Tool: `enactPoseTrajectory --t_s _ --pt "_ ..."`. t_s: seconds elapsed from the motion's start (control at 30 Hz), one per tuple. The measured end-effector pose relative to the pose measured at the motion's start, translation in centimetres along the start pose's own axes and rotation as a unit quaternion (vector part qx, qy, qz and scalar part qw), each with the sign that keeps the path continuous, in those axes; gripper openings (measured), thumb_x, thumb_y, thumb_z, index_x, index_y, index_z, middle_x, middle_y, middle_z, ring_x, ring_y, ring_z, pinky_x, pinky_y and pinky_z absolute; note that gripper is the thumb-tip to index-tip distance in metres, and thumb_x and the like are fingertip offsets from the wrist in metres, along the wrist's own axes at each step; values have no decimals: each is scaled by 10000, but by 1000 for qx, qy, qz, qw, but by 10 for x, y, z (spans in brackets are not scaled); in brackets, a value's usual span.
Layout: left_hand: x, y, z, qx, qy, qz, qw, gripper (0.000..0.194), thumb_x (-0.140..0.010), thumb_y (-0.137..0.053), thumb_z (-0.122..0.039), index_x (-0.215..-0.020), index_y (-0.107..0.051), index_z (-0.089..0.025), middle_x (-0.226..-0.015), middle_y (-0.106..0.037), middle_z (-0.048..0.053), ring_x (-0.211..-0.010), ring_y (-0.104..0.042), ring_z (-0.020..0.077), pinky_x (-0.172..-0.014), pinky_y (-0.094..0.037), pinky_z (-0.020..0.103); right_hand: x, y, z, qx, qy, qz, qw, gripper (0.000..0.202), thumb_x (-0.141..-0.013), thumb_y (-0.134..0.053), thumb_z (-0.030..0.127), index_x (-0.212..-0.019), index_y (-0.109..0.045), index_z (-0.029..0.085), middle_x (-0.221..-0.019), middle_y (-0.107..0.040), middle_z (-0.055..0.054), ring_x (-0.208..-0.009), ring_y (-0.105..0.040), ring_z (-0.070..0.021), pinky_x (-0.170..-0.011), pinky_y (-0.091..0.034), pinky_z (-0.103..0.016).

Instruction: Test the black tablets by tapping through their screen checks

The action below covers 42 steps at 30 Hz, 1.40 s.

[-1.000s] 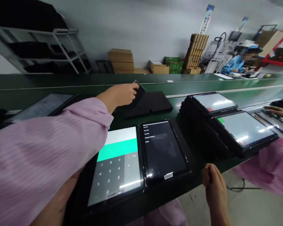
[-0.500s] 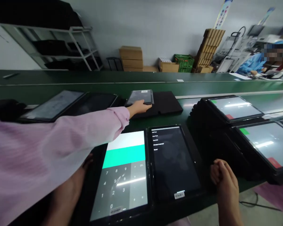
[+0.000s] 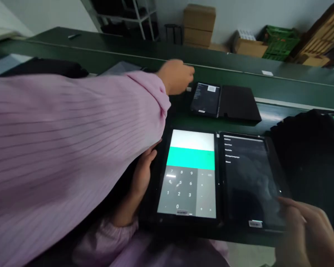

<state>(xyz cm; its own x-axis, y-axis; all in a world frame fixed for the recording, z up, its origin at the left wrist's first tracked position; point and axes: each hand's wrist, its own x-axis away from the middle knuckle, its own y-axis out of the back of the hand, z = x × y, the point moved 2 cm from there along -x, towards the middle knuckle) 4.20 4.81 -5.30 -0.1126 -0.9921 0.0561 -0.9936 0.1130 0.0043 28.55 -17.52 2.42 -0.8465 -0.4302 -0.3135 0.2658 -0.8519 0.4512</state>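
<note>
The right hand [image 3: 310, 231] is blurred and cut off by the bottom edge; the left hand [image 3: 143, 173] is partly hidden behind a co-worker's pink sleeve [image 3: 86, 141], itself cropped at left; menu lines on the dark-screened tablet [image 3: 246, 185] are too blurred to read.

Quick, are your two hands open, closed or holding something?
Left hand: by the calculator tablet; grip can't be told.
Right hand: blurred, at the dark tablet beside it; grip can't be told.

Left hand [image 3: 142, 176] and right hand [image 3: 308, 226] are bare. The left sleeve [image 3: 107, 237] is pink, its cuff [image 3: 128, 227] gathered in soft puckers. Beneath the counter's [image 3: 295, 87] near edge shows a blurred pinkish-mauve garment [image 3: 161, 254].
</note>
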Motion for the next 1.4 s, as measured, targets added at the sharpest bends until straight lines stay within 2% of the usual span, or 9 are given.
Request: enactPoseTrajectory --t_s 0.1,0.17,0.23,0.37,0.57,0.77,1.03,1.23,1.4 --pt "-7 2 9 32 25 -2 999 512 -892 -656 -539 -1299 -743 -242 -1527 -686 79 -1557 -500 335 -1351 -310 486 -6 -25 13 82 205 143 965 238 -1068 -607 410 -1030 -817 304 -1159 -710 -75 -1089 -673 -270 -864 -542 -424" --pt "-16 3 14 73 52 -4 996 540 -869 -671 -555 -1300 -733 -236 -1495 -704 99 -1495 -572 348 -1287 -414 503 -17 -36 10 118 276 181 937 266 -1091 -560 388 -1128 -817 332 -1295 -709 -73 -1286 -640 -318 -942 -575 -487" --pt "-22 7 19 105 70 -17 992 539 -845 -703 -564 -1271 -735 -234 -1459 -726 104 -1464 -604 352 -1249 -463 499 -33 -42 2 161 303 178 922 307 -1107 -524 410 -1181 -810 326 -1395 -683 -88 -1425 -558 -374 -1005 -572 -583" --pt "-21 16 29 137 115 -45 983 494 -793 -764 -548 -1173 -764 -233 -1383 -768 97 -1438 -631 354 -1269 -453 491 -60 -47 -16 230 310 208 899 393 -1108 -494 530 -1277 -785 328 -1543 -588 -113 -1557 -394 -459 -1080 -509 -743" --pt "-20 15 28 156 150 -61 974 479 -709 -816 -538 -1073 -790 -226 -1260 -817 86 -1362 -683 367 -1254 -473 499 -73 -60 -15 247 301 193 901 508 -1106 -443 615 -1292 -784 288 -1628 -513 -146 -1632 -268 -486 -1219 -338 -797" --pt "-21 13 25 153 174 -63 971 446 -698 -805 -537 -1031 -795 -240 -1206 -835 66 -1326 -703 371 -1222 -502 500 -70 -62 -10 240 310 179 902 384 -1103 -513 496 -1288 -787 299 -1629 -532 -139 -1618 -314 -486 -1162 -446 -767" --pt "-22 18 35 88 175 -54 979 427 -771 -738 -582 -1046 -811 -262 -1264 -810 57 -1393 -636 382 -1288 -412 499 -68 -63 -11 233 307 157 909 338 -1105 -531 425 -1253 -805 293 -1614 -555 -134 -1608 -345 -475 -1165 -459 -748" --pt "-21 14 30 80 164 -60 981 406 -753 -729 -572 -1007 -806 -264 -1202 -823 53 -1330 -677 380 -1243 -468 495 -70 -59 -14 252 324 191 892 330 -1102 -533 404 -1247 -814 311 -1667 -513 -94 -1641 -281 -475 -1169 -457 -754" --pt "-21 13 29 61 154 -43 985 423 -790 -690 -560 -1048 -795 -242 -1200 -810 76 -1320 -680 386 -1218 -489 509 -53 -59 4 218 333 192 897 303 -1096 -535 342 -1226 -809 343 -1670 -519 -35 -1619 -341 -453 -1113 -524 -720"
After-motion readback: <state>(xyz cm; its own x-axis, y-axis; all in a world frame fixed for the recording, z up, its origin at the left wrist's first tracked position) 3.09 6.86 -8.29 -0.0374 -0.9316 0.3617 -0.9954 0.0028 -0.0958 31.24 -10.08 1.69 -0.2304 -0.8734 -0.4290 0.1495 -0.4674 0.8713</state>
